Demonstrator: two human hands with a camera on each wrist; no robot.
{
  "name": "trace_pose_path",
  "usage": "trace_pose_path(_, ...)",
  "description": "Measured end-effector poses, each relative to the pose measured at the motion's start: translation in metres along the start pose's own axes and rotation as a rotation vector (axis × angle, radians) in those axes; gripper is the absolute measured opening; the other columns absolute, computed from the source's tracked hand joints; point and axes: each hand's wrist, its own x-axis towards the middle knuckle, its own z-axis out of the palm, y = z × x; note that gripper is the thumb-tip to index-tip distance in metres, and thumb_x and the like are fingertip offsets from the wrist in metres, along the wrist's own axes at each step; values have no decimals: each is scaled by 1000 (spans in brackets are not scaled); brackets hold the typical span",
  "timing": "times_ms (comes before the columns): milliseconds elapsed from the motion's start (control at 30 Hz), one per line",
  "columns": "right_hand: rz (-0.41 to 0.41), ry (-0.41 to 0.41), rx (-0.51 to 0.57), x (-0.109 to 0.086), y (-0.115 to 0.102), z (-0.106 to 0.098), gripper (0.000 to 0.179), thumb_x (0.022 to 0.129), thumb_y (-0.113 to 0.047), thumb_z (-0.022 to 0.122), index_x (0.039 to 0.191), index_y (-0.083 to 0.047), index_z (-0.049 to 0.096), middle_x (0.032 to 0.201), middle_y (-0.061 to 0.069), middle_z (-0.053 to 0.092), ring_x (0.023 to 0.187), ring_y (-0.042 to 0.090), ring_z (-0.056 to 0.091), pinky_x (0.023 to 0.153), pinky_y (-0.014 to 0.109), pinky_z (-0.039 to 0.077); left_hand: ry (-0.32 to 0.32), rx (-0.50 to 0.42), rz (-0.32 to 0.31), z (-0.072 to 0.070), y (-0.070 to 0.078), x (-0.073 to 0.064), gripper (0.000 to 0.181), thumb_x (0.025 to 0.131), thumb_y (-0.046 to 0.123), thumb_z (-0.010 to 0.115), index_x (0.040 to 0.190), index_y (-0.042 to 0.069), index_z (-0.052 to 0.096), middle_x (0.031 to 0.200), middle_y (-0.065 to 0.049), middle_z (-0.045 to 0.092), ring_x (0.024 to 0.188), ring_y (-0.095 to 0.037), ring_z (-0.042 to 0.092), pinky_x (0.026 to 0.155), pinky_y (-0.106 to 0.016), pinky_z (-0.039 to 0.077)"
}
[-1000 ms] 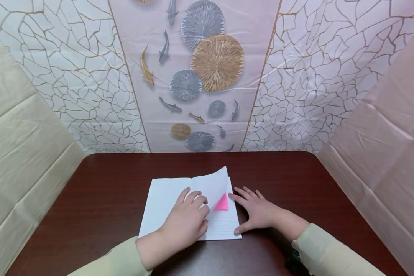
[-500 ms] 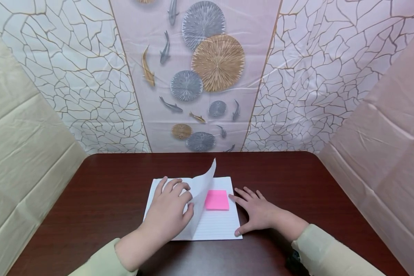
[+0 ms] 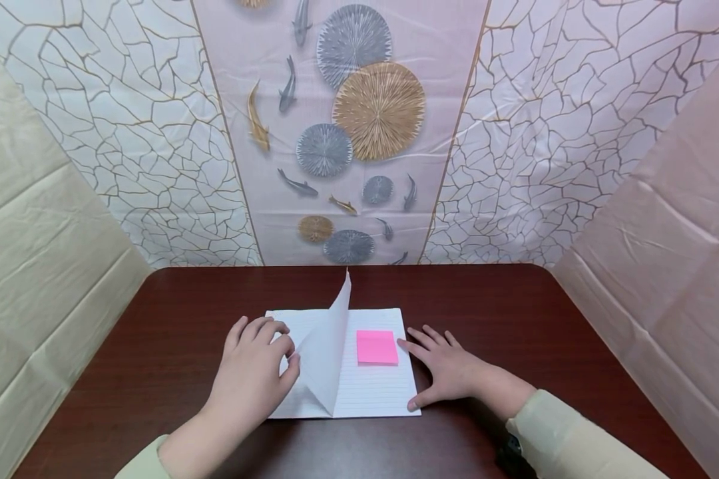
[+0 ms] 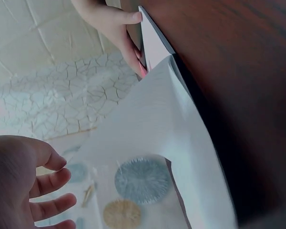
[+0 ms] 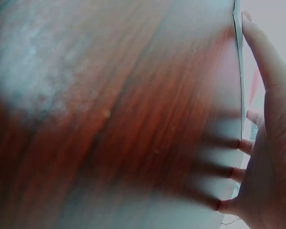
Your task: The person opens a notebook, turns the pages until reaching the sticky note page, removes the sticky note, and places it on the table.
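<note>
An open lined notebook [image 3: 377,392] lies on the table. My left hand [image 3: 248,369] pinches the outer edge of a notebook page [image 3: 326,356] between thumb and index finger. That page stands raised and curved near the spine, with its far corner pointing up; in the left wrist view the page [image 4: 148,114] stretches from the spine toward the thumb and fingertips. A pink sticky note [image 3: 377,347] lies on the right-hand sheet. My right hand [image 3: 446,366] rests with fingers spread at the notebook's right edge, thumb at the near corner and index fingertip close to the sticky note.
The dark reddish-brown table [image 3: 174,332] reaches back to a patterned curtain [image 3: 347,133] with fish and round motifs. Pale padded panels [image 3: 48,266] rise along both sides. A dark object [image 3: 511,456] shows beneath the right sleeve.
My left hand has moved left with the page, swinging it from the right side up past the spine. The pink sticky note has come fully into sight. The right hand has stayed put.
</note>
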Motion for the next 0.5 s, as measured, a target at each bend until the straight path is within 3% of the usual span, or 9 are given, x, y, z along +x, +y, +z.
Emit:
trace_pose_path(267,10,-22,24,0,-1,-1,118,63,-89,61,158,-26,28,163,9,21,149,41,14,110,70,15,-33,1,-88,-6,-13,-19,14,84,17,66,70,19,63,101,-2,65,107,-31,57,107,-57,28)
trace_pose_path(500,22,-28,21,0,0,1,119,62,-90,60,158,-28,27,163,8,20,149,40,13,111,70,15,-115,23,-160,-8,-22,-35,19,83,17,69,66,20,60,100,-3,65,105,-32,57,106,-58,30)
